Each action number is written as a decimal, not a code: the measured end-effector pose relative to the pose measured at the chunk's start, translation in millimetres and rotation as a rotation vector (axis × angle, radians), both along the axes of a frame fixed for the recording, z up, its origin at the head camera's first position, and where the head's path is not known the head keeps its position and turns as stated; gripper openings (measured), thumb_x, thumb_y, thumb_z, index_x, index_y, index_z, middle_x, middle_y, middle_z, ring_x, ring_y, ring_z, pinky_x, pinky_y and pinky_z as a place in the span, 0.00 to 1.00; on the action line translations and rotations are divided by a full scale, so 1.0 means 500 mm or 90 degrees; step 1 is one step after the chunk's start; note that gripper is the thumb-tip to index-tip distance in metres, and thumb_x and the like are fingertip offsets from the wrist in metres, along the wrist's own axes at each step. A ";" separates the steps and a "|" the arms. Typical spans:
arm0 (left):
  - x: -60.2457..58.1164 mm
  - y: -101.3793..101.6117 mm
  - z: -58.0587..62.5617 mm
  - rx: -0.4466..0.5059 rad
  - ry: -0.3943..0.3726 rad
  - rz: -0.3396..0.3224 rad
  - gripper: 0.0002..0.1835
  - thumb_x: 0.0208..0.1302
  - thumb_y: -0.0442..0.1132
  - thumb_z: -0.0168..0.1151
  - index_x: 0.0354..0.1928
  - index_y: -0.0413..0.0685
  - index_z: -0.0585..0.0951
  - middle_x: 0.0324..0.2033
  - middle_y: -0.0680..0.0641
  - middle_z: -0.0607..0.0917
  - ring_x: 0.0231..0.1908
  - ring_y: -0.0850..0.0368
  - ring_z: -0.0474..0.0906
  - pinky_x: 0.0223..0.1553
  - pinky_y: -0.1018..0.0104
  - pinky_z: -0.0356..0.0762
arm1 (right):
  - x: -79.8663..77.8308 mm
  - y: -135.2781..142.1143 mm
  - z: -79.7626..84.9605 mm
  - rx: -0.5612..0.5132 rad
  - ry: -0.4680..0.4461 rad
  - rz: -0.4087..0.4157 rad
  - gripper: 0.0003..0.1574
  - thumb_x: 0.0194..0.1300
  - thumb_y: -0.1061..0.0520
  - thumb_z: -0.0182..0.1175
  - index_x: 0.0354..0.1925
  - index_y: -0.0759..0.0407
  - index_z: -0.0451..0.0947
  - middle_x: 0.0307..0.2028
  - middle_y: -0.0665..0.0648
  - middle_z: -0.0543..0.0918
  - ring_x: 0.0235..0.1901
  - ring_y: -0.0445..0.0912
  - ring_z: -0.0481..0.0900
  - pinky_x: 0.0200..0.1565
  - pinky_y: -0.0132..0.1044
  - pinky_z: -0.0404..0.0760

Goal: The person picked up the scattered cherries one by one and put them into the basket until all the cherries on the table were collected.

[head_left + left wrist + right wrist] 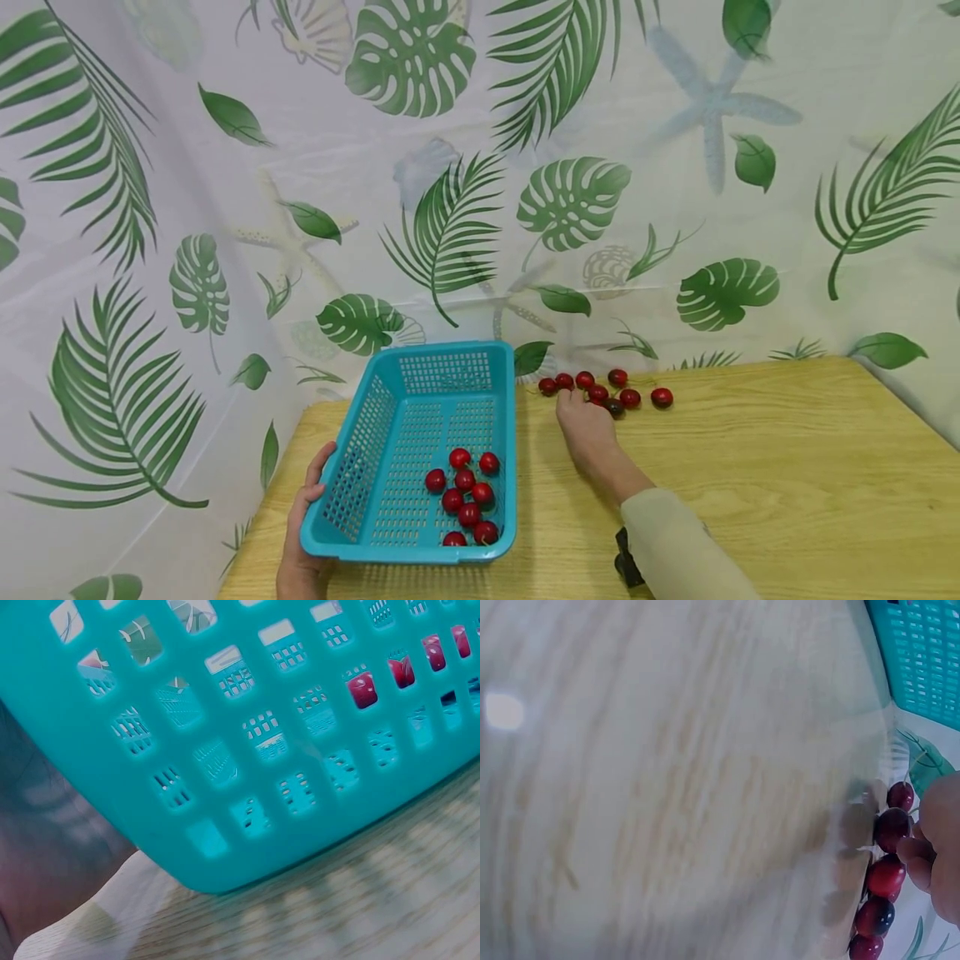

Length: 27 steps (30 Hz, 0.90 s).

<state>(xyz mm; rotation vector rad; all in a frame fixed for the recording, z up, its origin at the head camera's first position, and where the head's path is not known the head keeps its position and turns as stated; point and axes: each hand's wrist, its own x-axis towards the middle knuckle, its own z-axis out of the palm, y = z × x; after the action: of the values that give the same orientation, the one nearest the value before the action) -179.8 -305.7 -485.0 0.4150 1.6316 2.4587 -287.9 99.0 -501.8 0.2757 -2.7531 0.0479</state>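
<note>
My left hand [302, 533] grips the left side of a blue-green plastic basket [512, 467], its fingers at the rim. Inside the basket, several red cherries [465, 481] lie in the near right part. The perforated basket wall [247, 780] fills much of the left wrist view. At the back of the table, my right hand [588, 429] reaches into a loose group of cherries [630, 398]. Its curled fingertips pinch a dark red cherry [892, 830], beside others in a row in the right wrist view. Part of that group is hidden behind the hand.
The wood-grain table [787, 467] extends to the right of the basket. A white cloth with green leaf prints [570, 200] hangs behind the table and along its left side. A black strap piece [628, 558] shows by the right sleeve [678, 542].
</note>
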 end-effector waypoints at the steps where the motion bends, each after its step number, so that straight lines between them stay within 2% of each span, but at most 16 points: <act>1: 0.000 0.000 0.000 0.003 0.001 -0.001 0.34 0.73 0.36 0.17 0.74 0.75 0.56 0.69 0.60 0.65 0.63 0.57 0.66 0.59 0.60 0.69 | 0.000 0.001 0.002 -0.004 -0.007 -0.004 0.03 0.67 0.70 0.54 0.38 0.68 0.70 0.31 0.65 0.78 0.19 0.52 0.77 0.19 0.44 0.77; 7: 0.002 0.001 -0.001 0.020 0.016 -0.018 0.35 0.72 0.35 0.16 0.76 0.71 0.53 0.68 0.61 0.66 0.62 0.58 0.67 0.58 0.60 0.69 | 0.002 0.008 0.021 -0.054 -0.038 -0.008 0.02 0.71 0.68 0.51 0.38 0.67 0.67 0.30 0.63 0.75 0.21 0.53 0.78 0.19 0.45 0.77; 10: 0.001 -0.001 -0.001 0.025 0.024 -0.026 0.35 0.72 0.35 0.15 0.76 0.71 0.52 0.69 0.61 0.66 0.63 0.58 0.67 0.59 0.60 0.69 | 0.002 0.009 0.031 -0.096 -0.038 -0.006 0.06 0.73 0.63 0.53 0.38 0.66 0.67 0.30 0.62 0.75 0.20 0.54 0.77 0.20 0.46 0.77; 14: -0.003 -0.005 -0.004 0.033 0.039 -0.045 0.36 0.71 0.34 0.14 0.75 0.72 0.54 0.69 0.61 0.66 0.63 0.58 0.66 0.59 0.61 0.69 | 0.003 0.009 0.043 -0.141 0.000 0.004 0.13 0.74 0.56 0.55 0.36 0.65 0.67 0.26 0.61 0.73 0.15 0.52 0.73 0.17 0.45 0.74; 17: -0.006 -0.006 -0.006 0.034 0.049 -0.052 0.36 0.71 0.34 0.14 0.75 0.72 0.55 0.70 0.61 0.65 0.64 0.59 0.66 0.59 0.60 0.69 | 0.007 0.013 0.053 -0.152 0.024 0.008 0.14 0.74 0.56 0.55 0.34 0.64 0.66 0.23 0.59 0.70 0.11 0.49 0.68 0.14 0.42 0.69; 21: -0.006 -0.005 -0.007 0.024 0.046 -0.041 0.35 0.72 0.35 0.15 0.75 0.73 0.55 0.69 0.60 0.66 0.63 0.57 0.67 0.58 0.59 0.70 | 0.012 0.023 0.064 -0.150 0.061 0.008 0.15 0.73 0.55 0.55 0.32 0.64 0.66 0.21 0.57 0.68 0.09 0.46 0.63 0.13 0.38 0.65; 27: -0.003 -0.003 -0.004 0.031 0.032 -0.034 0.35 0.73 0.35 0.16 0.73 0.74 0.57 0.68 0.62 0.67 0.63 0.59 0.67 0.58 0.60 0.70 | 0.019 0.040 0.080 -0.166 0.116 0.032 0.15 0.73 0.57 0.57 0.30 0.64 0.67 0.17 0.54 0.63 0.09 0.43 0.60 0.12 0.35 0.62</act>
<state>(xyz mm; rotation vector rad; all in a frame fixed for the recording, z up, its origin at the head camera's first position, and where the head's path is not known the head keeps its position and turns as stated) -181.3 -307.0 -487.1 0.5255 1.5612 2.4714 -278.5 118.8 -461.6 0.2640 -2.5240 0.3731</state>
